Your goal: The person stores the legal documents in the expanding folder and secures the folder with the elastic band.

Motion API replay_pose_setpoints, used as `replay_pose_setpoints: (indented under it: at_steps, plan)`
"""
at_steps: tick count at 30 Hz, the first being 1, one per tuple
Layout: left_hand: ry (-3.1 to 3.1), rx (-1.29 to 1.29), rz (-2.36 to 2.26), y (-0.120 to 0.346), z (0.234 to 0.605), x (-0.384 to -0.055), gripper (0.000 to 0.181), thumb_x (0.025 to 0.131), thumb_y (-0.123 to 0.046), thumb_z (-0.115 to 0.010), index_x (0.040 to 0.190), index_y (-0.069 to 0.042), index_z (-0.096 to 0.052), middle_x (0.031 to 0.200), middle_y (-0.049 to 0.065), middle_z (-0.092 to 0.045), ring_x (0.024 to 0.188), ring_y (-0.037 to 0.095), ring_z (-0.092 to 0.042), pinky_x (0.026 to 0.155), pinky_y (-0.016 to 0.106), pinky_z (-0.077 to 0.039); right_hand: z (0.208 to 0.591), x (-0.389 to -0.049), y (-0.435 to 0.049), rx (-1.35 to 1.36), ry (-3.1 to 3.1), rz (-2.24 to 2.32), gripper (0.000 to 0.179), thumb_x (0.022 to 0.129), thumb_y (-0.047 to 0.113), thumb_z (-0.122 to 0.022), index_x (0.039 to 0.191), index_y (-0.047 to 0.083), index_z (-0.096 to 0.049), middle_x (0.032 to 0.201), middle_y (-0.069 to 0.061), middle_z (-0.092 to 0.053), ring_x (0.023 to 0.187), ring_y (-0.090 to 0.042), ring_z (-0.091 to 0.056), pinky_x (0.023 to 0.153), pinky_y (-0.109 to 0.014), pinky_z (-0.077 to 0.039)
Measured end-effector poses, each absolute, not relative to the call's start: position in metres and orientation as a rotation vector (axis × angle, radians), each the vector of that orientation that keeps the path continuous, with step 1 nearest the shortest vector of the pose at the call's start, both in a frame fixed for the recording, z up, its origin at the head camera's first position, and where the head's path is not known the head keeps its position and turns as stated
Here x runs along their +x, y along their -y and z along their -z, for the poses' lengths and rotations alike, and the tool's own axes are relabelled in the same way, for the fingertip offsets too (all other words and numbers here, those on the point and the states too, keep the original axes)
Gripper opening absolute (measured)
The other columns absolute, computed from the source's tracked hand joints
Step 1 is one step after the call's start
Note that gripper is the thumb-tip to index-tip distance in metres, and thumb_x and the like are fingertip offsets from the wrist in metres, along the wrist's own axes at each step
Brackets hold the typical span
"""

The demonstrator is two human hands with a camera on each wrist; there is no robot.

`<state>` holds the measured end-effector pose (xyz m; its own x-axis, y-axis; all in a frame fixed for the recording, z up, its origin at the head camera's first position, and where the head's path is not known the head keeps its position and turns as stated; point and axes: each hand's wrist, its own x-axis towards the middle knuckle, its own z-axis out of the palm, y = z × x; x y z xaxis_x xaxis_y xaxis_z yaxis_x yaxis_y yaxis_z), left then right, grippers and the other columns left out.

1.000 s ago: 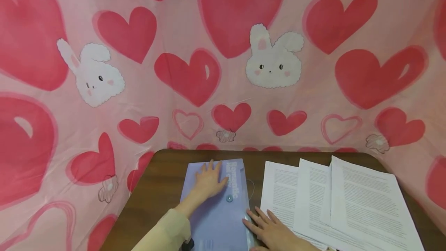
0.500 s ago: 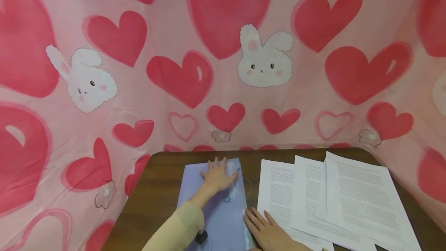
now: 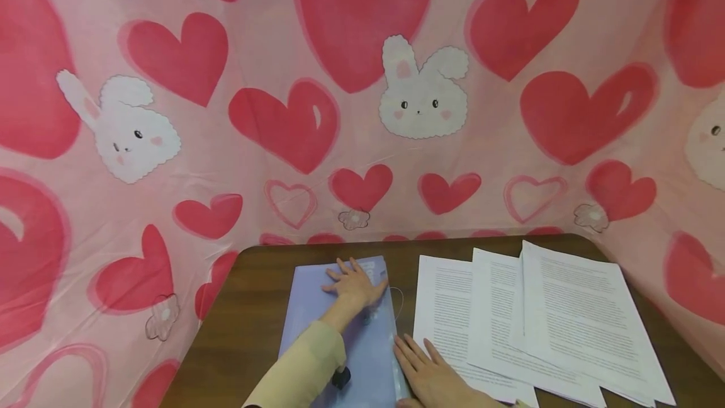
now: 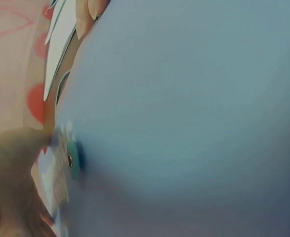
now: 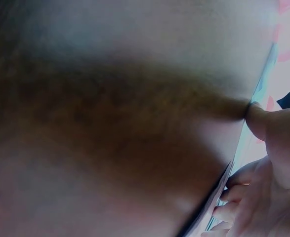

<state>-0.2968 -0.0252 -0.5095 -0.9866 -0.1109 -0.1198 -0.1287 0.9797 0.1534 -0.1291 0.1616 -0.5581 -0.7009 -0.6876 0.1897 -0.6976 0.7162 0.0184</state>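
A lilac document folder [image 3: 310, 298] with pale lettering lies on the wooden table. My left hand [image 3: 354, 287] rests on the upper part of the folder's cover, fingers spread. In the left wrist view, the folder's round teal button [image 4: 73, 159] shows close to that hand. A thin looped string [image 3: 401, 300] sticks out from the folder's right edge. My right hand [image 3: 432, 375] lies with straight fingers along the lower right edge of the folder, its fingertips right at the edge. The right wrist view shows its thumb [image 5: 257, 121] against the edge.
To the right, several printed paper stacks [image 3: 583, 313] overlap in a fan, close to my right hand. Brown tabletop [image 3: 226, 326] shows left of the folder. Behind the table hangs a pink cloth [image 3: 362, 143] with hearts and rabbits.
My left hand has slid up and toward the right edge of the folder, now over more of the lettering and the button. The right hand has stayed at the folder's edge, its fingers closer together.
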Motion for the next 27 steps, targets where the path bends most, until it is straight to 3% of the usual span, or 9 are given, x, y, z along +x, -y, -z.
replay_pose_setpoints:
  at_steps: [9,10,12,14,15,16,18,21,27]
  plan:
    - [-2.968,-0.112,-0.380,0.034,0.495,-0.301,0.113,0.096,-0.074,-0.063,0.166,0.010,-0.032,0.171,0.042,-0.030,0.153,0.073,-0.032,0.112,0.085,-0.044,0.569,-0.133,-0.163,1.089,2.698,-0.122,0.097,0.106,0.079,-0.038,0.157,-0.002,-0.051,0.164,-0.016,-0.057,0.150,-0.035,-0.057,0.117,-0.052,-0.048]
    - [-2.953,-0.109,-0.403,0.035,0.493,-0.301,0.112,0.097,-0.073,-0.063,0.166,0.010,-0.032,0.171,0.042,-0.030,0.154,0.073,-0.031,0.113,0.084,-0.043,0.570,-0.133,-0.163,1.095,2.685,-0.133,0.097,0.106,0.079,-0.037,0.157,-0.003,-0.050,0.164,-0.017,-0.057,0.151,-0.036,-0.056,0.126,-0.050,-0.041]
    - [-2.922,-0.108,-0.447,0.038,0.489,-0.302,0.111,0.098,-0.072,-0.062,0.166,0.011,-0.031,0.172,0.042,-0.028,0.155,0.072,-0.029,0.115,0.084,-0.042,0.571,-0.133,-0.164,1.102,2.686,-0.160,0.098,0.106,0.079,-0.037,0.159,-0.003,-0.047,0.165,-0.018,-0.055,0.153,-0.034,-0.054,0.141,-0.038,-0.014]
    - [-2.892,-0.106,-0.495,0.041,0.486,-0.303,0.111,0.099,-0.071,-0.061,0.166,0.011,-0.029,0.173,0.042,-0.026,0.157,0.071,-0.026,0.118,0.084,-0.039,0.569,-0.132,-0.165,1.112,2.704,-0.210,0.099,0.105,0.079,-0.039,0.161,-0.004,-0.045,0.166,-0.020,-0.054,0.155,-0.035,-0.052,0.137,-0.025,0.017]
    - [-2.881,-0.100,-0.513,0.043,0.485,-0.303,0.111,0.099,-0.070,-0.060,0.167,0.011,-0.028,0.173,0.042,-0.025,0.158,0.071,-0.025,0.119,0.083,-0.038,0.566,-0.131,-0.165,1.111,2.721,-0.215,0.100,0.105,0.079,-0.039,0.161,-0.003,-0.045,0.167,-0.020,-0.053,0.155,-0.035,-0.051,0.135,-0.024,0.019]
    - [-2.870,-0.090,-0.533,0.044,0.484,-0.304,0.110,0.100,-0.070,-0.059,0.167,0.012,-0.027,0.173,0.043,-0.024,0.158,0.071,-0.024,0.119,0.083,-0.038,0.564,-0.130,-0.164,1.112,2.742,-0.217,0.101,0.104,0.079,-0.041,0.162,-0.004,-0.044,0.167,-0.020,-0.052,0.156,-0.036,-0.051,0.138,-0.029,0.017]
    - [-2.852,-0.061,-0.576,0.048,0.483,-0.304,0.109,0.102,-0.068,-0.059,0.166,0.014,-0.028,0.171,0.045,-0.024,0.157,0.072,-0.023,0.119,0.084,-0.038,0.557,-0.128,-0.162,1.109,2.782,-0.205,0.102,0.103,0.079,-0.044,0.161,-0.005,-0.045,0.168,-0.021,-0.051,0.155,-0.038,-0.052,0.143,-0.044,-0.011]
    - [-2.851,0.015,-0.618,0.057,0.491,-0.313,0.106,0.103,-0.066,-0.055,0.162,0.019,-0.030,0.167,0.049,-0.028,0.154,0.075,-0.025,0.119,0.084,-0.038,0.548,-0.126,-0.160,1.104,2.851,-0.179,0.103,0.102,0.079,-0.048,0.161,-0.004,-0.045,0.170,-0.020,-0.049,0.155,-0.039,-0.051,0.120,-0.062,-0.045]
    - [-2.849,0.154,-0.715,0.081,0.531,-0.348,0.106,0.102,-0.076,-0.045,0.155,0.016,-0.047,0.159,0.042,-0.049,0.152,0.068,-0.039,0.126,0.081,-0.030,0.540,-0.124,-0.158,1.124,2.893,-0.180,0.105,0.101,0.080,-0.049,0.161,-0.006,-0.044,0.171,-0.022,-0.047,0.156,-0.042,-0.049,0.118,-0.067,-0.045]
